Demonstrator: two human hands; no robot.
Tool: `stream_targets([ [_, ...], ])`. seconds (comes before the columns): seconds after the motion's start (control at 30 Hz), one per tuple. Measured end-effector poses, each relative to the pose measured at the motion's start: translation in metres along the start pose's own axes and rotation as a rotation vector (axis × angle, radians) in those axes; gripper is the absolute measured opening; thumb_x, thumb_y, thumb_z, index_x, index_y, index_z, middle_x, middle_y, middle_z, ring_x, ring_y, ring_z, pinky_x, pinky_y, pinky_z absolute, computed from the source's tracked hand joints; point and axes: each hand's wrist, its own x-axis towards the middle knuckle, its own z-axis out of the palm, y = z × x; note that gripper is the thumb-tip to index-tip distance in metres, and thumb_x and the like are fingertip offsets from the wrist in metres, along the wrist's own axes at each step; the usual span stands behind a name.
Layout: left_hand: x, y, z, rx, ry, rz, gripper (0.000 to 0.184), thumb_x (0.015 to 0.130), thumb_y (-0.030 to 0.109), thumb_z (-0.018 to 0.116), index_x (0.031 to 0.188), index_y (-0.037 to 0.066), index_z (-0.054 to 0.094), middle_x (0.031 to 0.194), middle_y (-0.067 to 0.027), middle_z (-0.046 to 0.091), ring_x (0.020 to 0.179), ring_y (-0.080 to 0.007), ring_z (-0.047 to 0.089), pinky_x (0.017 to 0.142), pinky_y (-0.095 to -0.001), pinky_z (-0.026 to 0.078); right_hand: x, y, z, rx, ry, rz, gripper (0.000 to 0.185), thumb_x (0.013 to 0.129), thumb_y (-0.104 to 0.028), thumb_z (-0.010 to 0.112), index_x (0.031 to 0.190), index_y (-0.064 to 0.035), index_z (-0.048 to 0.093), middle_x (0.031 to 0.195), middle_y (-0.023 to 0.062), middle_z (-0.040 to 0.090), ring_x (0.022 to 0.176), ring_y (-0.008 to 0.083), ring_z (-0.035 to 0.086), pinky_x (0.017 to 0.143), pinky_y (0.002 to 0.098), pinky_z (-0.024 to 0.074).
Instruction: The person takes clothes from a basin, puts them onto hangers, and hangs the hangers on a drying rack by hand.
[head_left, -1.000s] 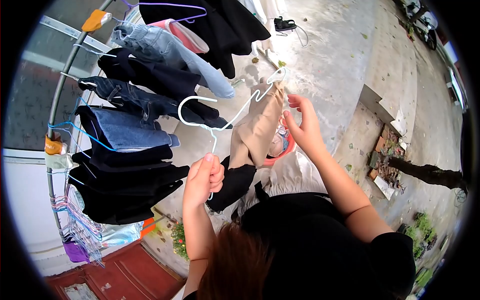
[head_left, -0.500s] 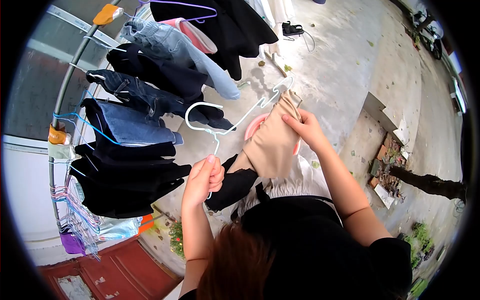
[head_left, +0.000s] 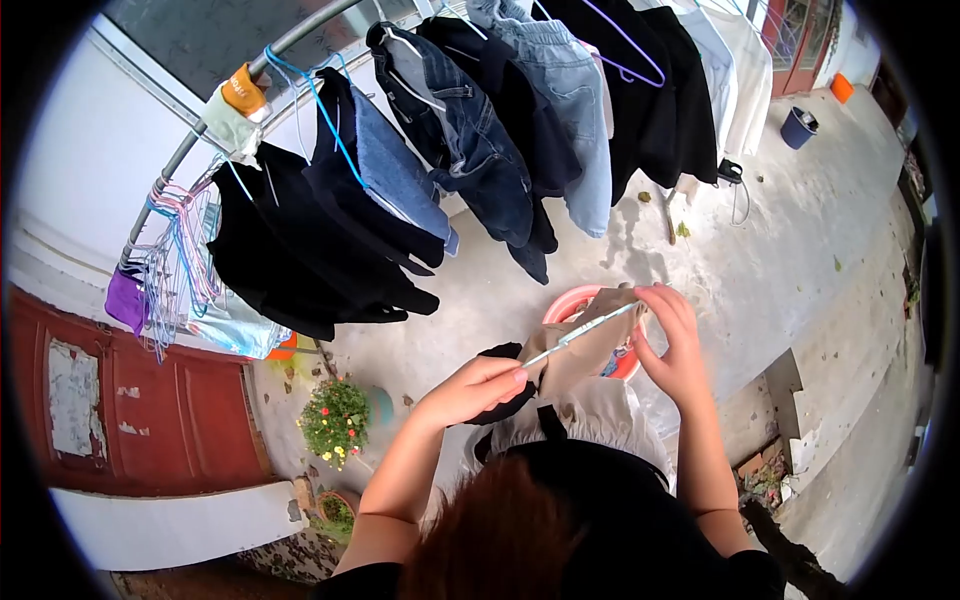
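A white clothes hanger [head_left: 590,328] lies slantwise along the top of a beige garment [head_left: 582,362], whose left part is black. My left hand [head_left: 472,388] is closed around the hanger's left end, beside the black cloth. At the other end, my right hand [head_left: 675,340] pinches the garment's top right corner, where the hanger's tip meets the cloth. The garment hangs between both hands, over a pink basin [head_left: 570,302] on the ground. Part of the basin is hidden behind it, and some cloth shows inside.
Dark tops, jeans [head_left: 465,130] and light blue shorts [head_left: 560,95] hang from a metal rail [head_left: 185,150] ahead. Bunched spare hangers [head_left: 180,250] are at its left end. A flowering plant [head_left: 335,420] stands at lower left, and a dark bucket [head_left: 798,128] at far right.
The hanger has swung from upright, hook showing, to lying along the garment's top edge. My right hand has moved to the garment's corner. The view has turned left.
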Motion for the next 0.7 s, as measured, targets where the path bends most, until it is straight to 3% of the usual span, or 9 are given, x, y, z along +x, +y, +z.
stream_targets([
  [0.03,-0.003,-0.008,-0.001,-0.023,-0.011,0.005,0.032,0.097,0.026,0.046,0.071,0.007,0.045,0.063,0.0065,0.034,0.053,-0.0021,0.025,0.044,-0.019,0.02,0.001,-0.004,0.008,0.068,-0.093,0.007,0.044,0.073,-0.008,0.065,0.116,-0.0084,0.058,0.119,0.0095,0.055,0.119,0.0322,0.043,0.101,0.0419,0.0327],
  [0.07,-0.009,-0.011,-0.001,-0.005,-0.013,-0.037,0.031,0.096,0.027,0.048,0.073,0.007,0.048,0.063,0.0064,0.036,0.054,-0.0021,0.028,0.045,-0.0194,0.021,0.003,-0.007,0.016,0.112,-0.159,-0.035,0.038,0.073,-0.008,0.065,0.111,-0.0073,0.06,0.114,0.0097,0.057,0.115,0.0314,0.047,0.098,0.0409,0.0352],
  [0.1,-0.012,-0.013,0.002,0.081,0.002,0.039,0.03,0.096,0.029,0.048,0.075,0.007,0.049,0.064,0.0064,0.038,0.055,-0.0021,0.029,0.045,-0.0198,0.023,0.005,-0.009,0.026,0.154,-0.228,-0.083,0.033,0.074,-0.009,0.066,0.106,-0.0063,0.062,0.109,0.01,0.059,0.111,0.0307,0.05,0.095,0.04,0.0376],
  [0.2,-0.021,-0.041,0.004,0.27,0.085,0.238,0.029,0.095,0.033,0.049,0.08,0.008,0.054,0.064,0.0065,0.041,0.058,-0.0019,0.033,0.048,-0.0204,0.026,0.004,-0.007,0.051,0.315,-0.373,0.055,0.019,0.076,-0.008,0.066,0.094,-0.0022,0.064,0.093,0.0101,0.061,0.095,0.0282,0.056,0.085,0.0351,0.0419],
  [0.27,-0.038,-0.041,0.007,0.101,0.121,0.116,0.024,0.096,0.03,0.048,0.087,0.009,0.056,0.065,0.0069,0.039,0.057,-0.0025,0.032,0.05,-0.0194,0.025,0.007,-0.021,0.059,0.324,-0.423,0.12,0.014,0.077,-0.007,0.065,0.089,-0.0007,0.064,0.087,0.0101,0.061,0.088,0.0273,0.057,0.08,0.0328,0.0429],
  [0.33,-0.053,-0.049,0.011,-0.12,0.162,0.072,0.018,0.096,0.025,0.047,0.095,0.009,0.055,0.067,0.0076,0.038,0.056,-0.0024,0.031,0.05,-0.0188,0.025,0.012,-0.028,0.068,0.334,-0.521,0.066,0.015,0.078,-0.007,0.065,0.091,-0.0009,0.063,0.091,0.0106,0.061,0.091,0.0268,0.057,0.082,0.0317,0.0426],
  [0.37,-0.058,-0.06,0.012,-0.179,0.153,0.19,0.014,0.096,0.022,0.047,0.1,0.009,0.053,0.07,0.0084,0.038,0.056,-0.0019,0.03,0.049,-0.0183,0.025,0.015,-0.031,0.073,0.335,-0.569,0.04,0.016,0.078,-0.007,0.065,0.092,-0.001,0.063,0.092,0.0108,0.061,0.093,0.0266,0.057,0.083,0.0311,0.0425],
  [0.5,-0.094,-0.087,0.02,-0.37,0.325,0.168,0.012,0.097,0.017,0.044,0.101,0.01,0.054,0.069,0.0086,0.038,0.055,-0.0012,0.028,0.046,-0.0177,0.021,0.024,-0.043,0.103,0.527,-0.667,0.059,0.026,0.08,-0.007,0.064,0.105,-0.0019,0.059,0.106,0.0123,0.06,0.102,0.025,0.056,0.091,0.0324,0.0405],
  [0.7,-0.156,-0.13,0.031,-0.599,0.596,0.24,0.015,0.098,0.019,0.043,0.1,0.009,0.054,0.065,0.0082,0.034,0.05,-0.0024,0.025,0.043,-0.0193,0.019,0.053,-0.092,0.14,0.469,-0.765,-0.169,0.034,0.081,-0.006,0.061,0.114,-0.0016,0.055,0.112,0.0133,0.056,0.106,0.0257,0.054,0.091,0.032,0.041],
])
